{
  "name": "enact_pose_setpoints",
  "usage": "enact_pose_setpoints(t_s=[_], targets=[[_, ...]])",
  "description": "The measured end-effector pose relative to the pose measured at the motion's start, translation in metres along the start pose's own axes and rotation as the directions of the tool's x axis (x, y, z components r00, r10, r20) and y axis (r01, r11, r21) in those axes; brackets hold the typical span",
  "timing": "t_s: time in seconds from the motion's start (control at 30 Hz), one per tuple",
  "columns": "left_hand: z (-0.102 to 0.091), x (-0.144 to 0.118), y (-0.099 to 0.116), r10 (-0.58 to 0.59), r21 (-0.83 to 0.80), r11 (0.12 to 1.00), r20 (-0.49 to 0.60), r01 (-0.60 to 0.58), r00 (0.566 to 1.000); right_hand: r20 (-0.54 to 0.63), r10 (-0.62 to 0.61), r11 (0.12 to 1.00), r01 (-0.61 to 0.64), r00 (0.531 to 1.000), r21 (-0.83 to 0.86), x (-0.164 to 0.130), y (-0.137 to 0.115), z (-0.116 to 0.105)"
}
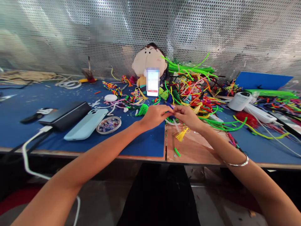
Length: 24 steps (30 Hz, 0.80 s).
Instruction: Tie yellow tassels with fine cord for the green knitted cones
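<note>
Tassel (181, 134) hangs from pinching left hand (154, 116) and right hand (188, 117) over blue table (141, 141)

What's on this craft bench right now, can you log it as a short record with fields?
surface: blue-topped workbench
left hand: left hand pinching a small blue piece, fingertips meeting the right
right hand: right hand pinching the same piece; yellow tassel hangs under it
near left: light blue phone, black power bank, round dish
behind: plush doll, upright phone, pile of pipe cleaners
</note>
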<state>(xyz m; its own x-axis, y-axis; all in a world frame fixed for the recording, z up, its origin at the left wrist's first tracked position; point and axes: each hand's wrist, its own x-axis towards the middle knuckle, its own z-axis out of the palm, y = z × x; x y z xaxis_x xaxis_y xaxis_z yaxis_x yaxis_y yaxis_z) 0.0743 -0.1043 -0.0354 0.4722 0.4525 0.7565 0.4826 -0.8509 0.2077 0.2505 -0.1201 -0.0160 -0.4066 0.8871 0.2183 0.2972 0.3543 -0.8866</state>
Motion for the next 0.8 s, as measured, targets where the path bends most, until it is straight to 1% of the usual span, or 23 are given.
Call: enact_pose_setpoints(t_s=[0.13,0.23,0.4,0.57,0.67,0.73,0.8], targets=[[-0.0012,0.0003,-0.0001,-0.009,0.007,1.0,-0.009,0.009,1.0,-0.019,0.003,0.999,-0.003,1.0,0.041,-0.0005,-0.0014,-0.0002],[-0.0022,0.0006,0.0023,-0.036,0.016,0.999,-0.032,0.037,0.999,-0.045,-0.01,0.997,0.013,0.999,0.07,-0.0006,-0.0018,-0.0005],[0.0,-0.0004,0.0025,-0.074,0.042,0.996,-0.051,0.076,0.996,-0.103,-0.044,0.997,0.05,0.994,0.057,0.0006,-0.0004,0.0001],[0.0022,-0.0012,0.0001,-0.06,0.062,0.996,-0.042,0.062,0.997,-0.137,-0.084,0.996,0.08,0.987,-0.038,0.0015,-0.0012,0.0011],[0.0008,0.0,0.0023,-0.058,0.067,0.996,-0.047,0.061,0.997,-0.158,-0.147,0.984,0.128,0.976,-0.123,0.0013,-0.0007,0.001],[-0.001,0.0015,0.0047,-0.09,0.035,0.995,-0.055,0.092,0.994,-0.197,-0.211,0.965,0.172,0.958,-0.197,0.0005,0.0005,0.0012],[-0.0025,0.0033,0.0062,-0.155,-0.047,0.987,-0.039,0.153,0.987,-0.245,-0.287,0.934,0.214,0.926,-0.287,-0.0013,0.0016,0.0017]])
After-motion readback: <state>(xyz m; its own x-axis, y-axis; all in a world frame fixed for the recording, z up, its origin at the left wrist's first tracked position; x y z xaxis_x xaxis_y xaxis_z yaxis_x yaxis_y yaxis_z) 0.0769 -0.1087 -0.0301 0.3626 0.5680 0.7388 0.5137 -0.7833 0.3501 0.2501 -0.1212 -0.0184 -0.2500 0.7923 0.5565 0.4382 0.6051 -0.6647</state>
